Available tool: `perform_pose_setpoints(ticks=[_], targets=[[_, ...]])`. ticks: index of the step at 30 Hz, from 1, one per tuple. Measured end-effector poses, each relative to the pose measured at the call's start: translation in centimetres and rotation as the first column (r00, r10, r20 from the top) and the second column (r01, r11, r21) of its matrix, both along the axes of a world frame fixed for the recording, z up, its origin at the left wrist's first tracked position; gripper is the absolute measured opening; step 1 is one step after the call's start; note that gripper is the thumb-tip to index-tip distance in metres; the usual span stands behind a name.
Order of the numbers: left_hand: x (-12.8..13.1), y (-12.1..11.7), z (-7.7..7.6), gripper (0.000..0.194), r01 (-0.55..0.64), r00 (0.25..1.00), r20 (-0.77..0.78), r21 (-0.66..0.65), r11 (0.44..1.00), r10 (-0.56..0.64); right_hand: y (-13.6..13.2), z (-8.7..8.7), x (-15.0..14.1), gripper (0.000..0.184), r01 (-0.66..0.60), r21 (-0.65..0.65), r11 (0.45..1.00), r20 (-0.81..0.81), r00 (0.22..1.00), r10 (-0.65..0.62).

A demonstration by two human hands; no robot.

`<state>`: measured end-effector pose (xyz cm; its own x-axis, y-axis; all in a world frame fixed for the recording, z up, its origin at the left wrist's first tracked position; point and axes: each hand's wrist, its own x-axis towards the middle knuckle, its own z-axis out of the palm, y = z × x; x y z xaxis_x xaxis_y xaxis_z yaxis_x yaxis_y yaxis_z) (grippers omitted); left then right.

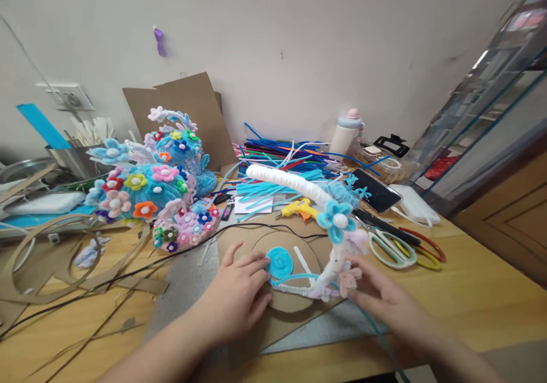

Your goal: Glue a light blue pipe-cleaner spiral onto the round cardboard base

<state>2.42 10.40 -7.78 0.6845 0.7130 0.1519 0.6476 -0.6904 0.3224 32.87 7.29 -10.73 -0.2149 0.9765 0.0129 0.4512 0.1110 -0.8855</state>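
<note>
Your left hand pinches one end of the flowery hoop; your right hand pinches it by a pink flower. Far past your left fingers, a cup holds sticks.

The left hand hides one end of the flower-trimmed headband; the bottom edge crops both forearms, the left edge a metal bowl.

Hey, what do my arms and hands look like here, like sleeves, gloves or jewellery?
Both the left hand and right hand are ungloved, and the forearms are bare as far as they show. No sleeve, watch, bracelet or ring is visible.
</note>
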Motion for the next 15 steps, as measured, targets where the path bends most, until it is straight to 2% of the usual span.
perform_pose_setpoints(ticks=[1,3,8,11,15], targets=[[0.0,0.0,0.0,0.016,0.001,1.000,-0.002,-0.008,1.000,-0.001,0.1,0.1,-0.7,0.038,-0.059,-0.103,0.993,-0.037,0.998,0.056],[-0.1,0.1,0.2,0.017,0.000,1.000,-0.010,-0.027,1.000,0.000,0.5,0.5,-2.0,0.038,-0.119,-0.205,0.972,-0.066,0.992,0.108],[-0.2,0.4,0.7,0.018,-0.001,1.000,-0.021,-0.078,0.997,-0.001,2.4,0.5,-2.0,0.043,-0.084,-0.283,0.955,-0.249,0.968,0.012],[-0.2,0.6,0.8,0.019,0.003,1.000,-0.021,-0.100,0.995,-0.005,3.3,0.2,-0.8,0.038,-0.112,-0.283,0.953,-0.202,0.978,0.055],[-0.2,0.7,0.8,0.020,0.001,1.000,-0.023,-0.122,0.993,-0.004,3.7,0.6,-0.2,0.032,-0.188,-0.313,0.931,-0.112,0.981,0.160]])
